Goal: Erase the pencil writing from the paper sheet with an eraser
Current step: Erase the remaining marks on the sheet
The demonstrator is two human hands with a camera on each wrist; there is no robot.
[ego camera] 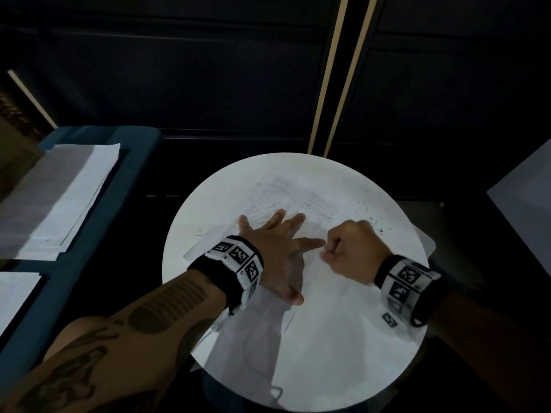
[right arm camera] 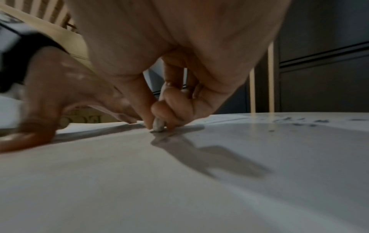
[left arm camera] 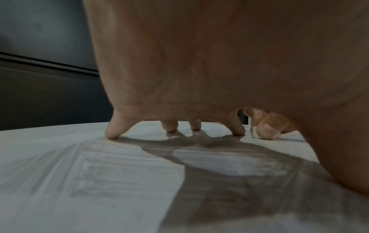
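Note:
A white paper sheet [ego camera: 337, 293] with faint pencil lines lies on the round white table [ego camera: 351, 383]. My left hand [ego camera: 277, 242] lies on it with straight, spread fingers, and its fingertips [left arm camera: 112, 134] press the paper down. Just to the right, my right hand [ego camera: 351, 248] is curled into a fist. It pinches a small grey eraser [right arm camera: 158, 125] between thumb and fingers, with the eraser's tip touching the sheet. The eraser [left arm camera: 254, 133] also shows beyond my left index finger in the left wrist view. In the head view the eraser is hidden by the fist.
Dark eraser crumbs [ego camera: 372, 217] lie scattered on the table beyond my right hand. A blue surface [ego camera: 98, 222] at the left carries stacks of white paper [ego camera: 68, 198]. Dark wall panels with two pale strips [ego camera: 343, 84] stand behind the table.

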